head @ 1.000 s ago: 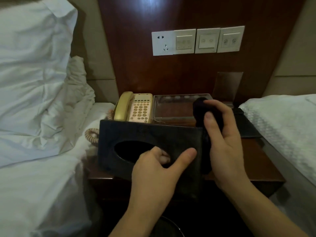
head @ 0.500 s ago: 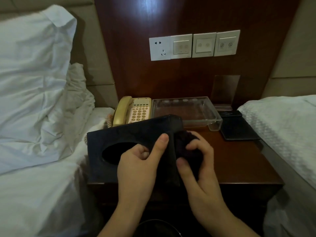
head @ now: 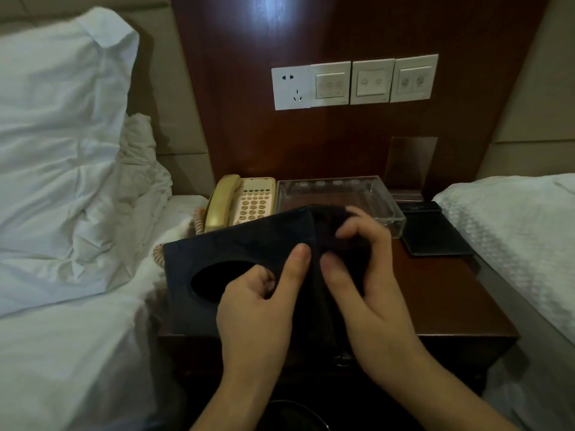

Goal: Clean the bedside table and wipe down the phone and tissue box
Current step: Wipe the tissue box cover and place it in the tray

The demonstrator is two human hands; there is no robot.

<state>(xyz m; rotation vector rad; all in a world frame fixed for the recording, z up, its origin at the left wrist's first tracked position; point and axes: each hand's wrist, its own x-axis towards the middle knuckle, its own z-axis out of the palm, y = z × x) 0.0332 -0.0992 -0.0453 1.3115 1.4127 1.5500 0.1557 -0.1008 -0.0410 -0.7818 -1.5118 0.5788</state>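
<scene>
A black tissue box (head: 230, 244) with an oval opening is tilted up over the front of the dark wooden bedside table (head: 441, 300). My left hand (head: 258, 306) grips the box, fingers hooked into the opening and thumb on its top face. My right hand (head: 367, 275) holds a dark cloth (head: 336, 237) against the box's right side. A cream phone (head: 242, 203) with a coiled cord sits at the back left of the table, partly hidden behind the box.
A clear plastic tray (head: 385, 209) stands behind the box, a black flat pad (head: 435, 234) to its right and a clear sign holder (head: 410, 163) at the wall. White beds flank the table; a pillow (head: 62, 119) lies left. Wall switches (head: 354, 82) sit above.
The box has been turned and shifted left, its right side now facing me. My right hand came down from the box's far top corner to that side and rubs the cloth there.
</scene>
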